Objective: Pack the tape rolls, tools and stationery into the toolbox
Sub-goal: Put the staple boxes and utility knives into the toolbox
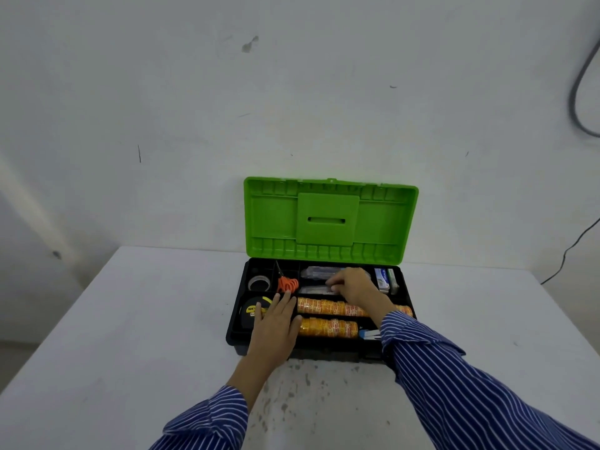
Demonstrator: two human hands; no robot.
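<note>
I see the black toolbox point(236, 315), green lid point(329, 219) upright, holding two rows of orange tape rolls point(328, 328), orange-handled scissors point(287, 284) and a tape measure point(251, 309).

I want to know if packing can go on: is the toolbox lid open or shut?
Open. The green lid stands upright against the wall behind the black tray, and both hands reach into the uncovered compartments.

Support surface: white table point(130, 336), set against a white wall.
Surface condition: grey scuffs and stains at near centre; remainder plain.
Item on surface: toolbox point(235, 315), black base, green lid point(329, 220) raised upright.
Item position: far centre, back edge near the wall.
</note>
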